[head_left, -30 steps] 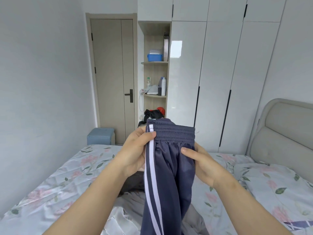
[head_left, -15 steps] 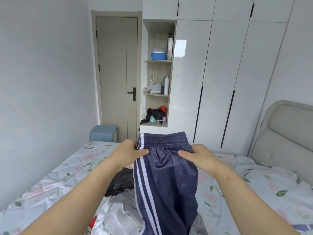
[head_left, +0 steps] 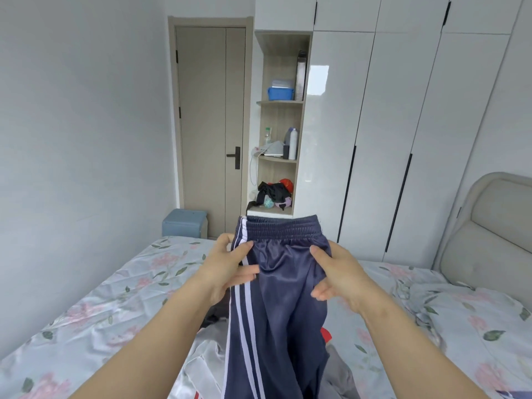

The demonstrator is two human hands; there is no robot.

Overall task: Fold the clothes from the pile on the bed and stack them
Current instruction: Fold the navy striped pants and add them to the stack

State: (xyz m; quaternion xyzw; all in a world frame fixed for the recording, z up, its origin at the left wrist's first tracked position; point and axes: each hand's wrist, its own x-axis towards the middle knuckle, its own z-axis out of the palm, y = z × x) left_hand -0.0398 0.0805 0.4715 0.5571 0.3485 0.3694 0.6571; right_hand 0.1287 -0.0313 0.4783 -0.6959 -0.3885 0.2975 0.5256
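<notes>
Closest to us, the pile (head_left: 207,367) of grey and white clothes lies rumpled on the bed (head_left: 100,298), with a scrap of red poking out on the right. Above it we've got the navy track bottoms (head_left: 285,306) lifted up in front of us, legs trailing down onto the heap.

Our left hand (head_left: 227,272) pinches the white-striped side just under the waistband (head_left: 282,228), thumb in front. Our right hand (head_left: 336,275) grips the opposite edge, thumb pressed onto the cloth.

It's shiny, thin stuff, and we'd call it light, limp and slippery, likely to slide out of a loose fold. The best hold looks like the two corners of the elastic band, where it's thicker.

Further off are the padded headboard (head_left: 489,226), a blue stool (head_left: 184,223) by the door (head_left: 210,125), and the white wardrobe (head_left: 388,125).
</notes>
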